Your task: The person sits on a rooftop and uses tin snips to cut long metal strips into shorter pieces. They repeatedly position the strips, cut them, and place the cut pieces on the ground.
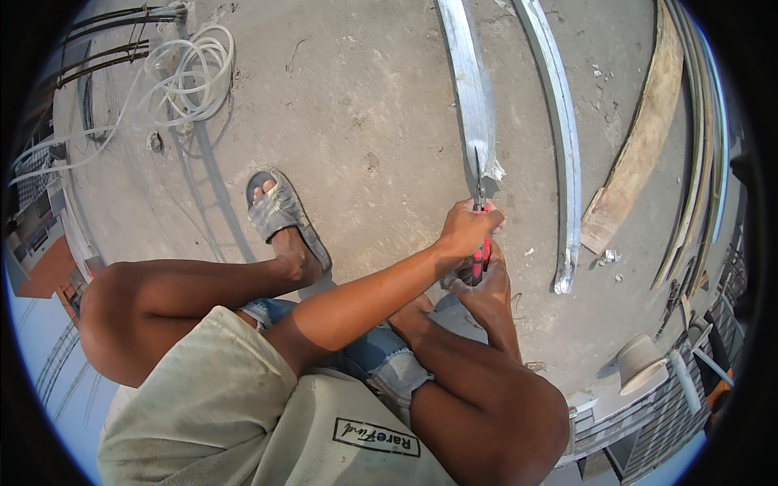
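A pair of tin snips (479,191) with red handles points away from me, its dark jaws on the near end of a silvery sheet-metal strip (470,89). My left hand (468,230) is closed around the front of the snips, near the pivot. Just behind it, my right hand (487,287) is wrapped around the red handles. The strip lies lengthwise on the concrete floor, and its near end is ragged. Whether the blades have bitten into the metal is hard to see. Part of the handles is hidden by my fingers.
A metal channel (565,170) lies right of the strip, then a wooden plank (636,146) and long thin pipes (718,138). Coiled clear hose (194,77) rests at the far left. A pale bucket-shaped object (640,362) stands near the railing (640,429). My sandalled left foot (284,215) is on the concrete.
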Motion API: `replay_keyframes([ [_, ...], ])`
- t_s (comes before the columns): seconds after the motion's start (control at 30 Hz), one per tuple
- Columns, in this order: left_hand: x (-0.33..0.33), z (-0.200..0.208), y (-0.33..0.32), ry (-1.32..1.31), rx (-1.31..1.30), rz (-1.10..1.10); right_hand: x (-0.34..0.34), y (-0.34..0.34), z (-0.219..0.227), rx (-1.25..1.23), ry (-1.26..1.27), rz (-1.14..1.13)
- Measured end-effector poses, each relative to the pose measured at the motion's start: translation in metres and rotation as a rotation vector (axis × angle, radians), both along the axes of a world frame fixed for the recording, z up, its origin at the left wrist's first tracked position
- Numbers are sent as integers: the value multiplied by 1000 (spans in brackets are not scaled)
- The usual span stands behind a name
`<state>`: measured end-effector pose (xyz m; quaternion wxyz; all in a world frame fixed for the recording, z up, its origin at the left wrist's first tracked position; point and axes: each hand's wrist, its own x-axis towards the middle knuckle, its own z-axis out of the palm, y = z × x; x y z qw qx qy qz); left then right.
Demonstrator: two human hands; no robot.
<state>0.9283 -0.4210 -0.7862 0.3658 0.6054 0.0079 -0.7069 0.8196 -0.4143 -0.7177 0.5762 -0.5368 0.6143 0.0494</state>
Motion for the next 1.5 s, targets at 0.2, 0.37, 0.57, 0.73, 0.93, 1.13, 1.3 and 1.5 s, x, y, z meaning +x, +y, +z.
replay_keyframes([
  [0.2,-1,-5,-4,-79,-29,40,8,7,-36,-65,153,-15],
  [0.37,-4,-7,-5,-60,16,129,6,13,-48,-141,83,-80],
  [0.57,-11,-9,-11,92,16,180,3,1,-38,-126,77,-63],
  [0.73,29,-10,-2,-198,-254,68,-5,-17,-20,243,-48,-184],
  [0.93,117,-29,-69,-239,-367,248,-7,-9,0,413,-248,-137],
  [1.13,113,-3,-105,75,-432,186,-2,-7,14,502,-330,-238],
  [1.3,108,-4,-108,-45,-374,179,-5,-36,33,621,-215,-183],
  [1.5,84,-9,-126,-214,-329,217,-16,-57,49,442,7,-78],
])
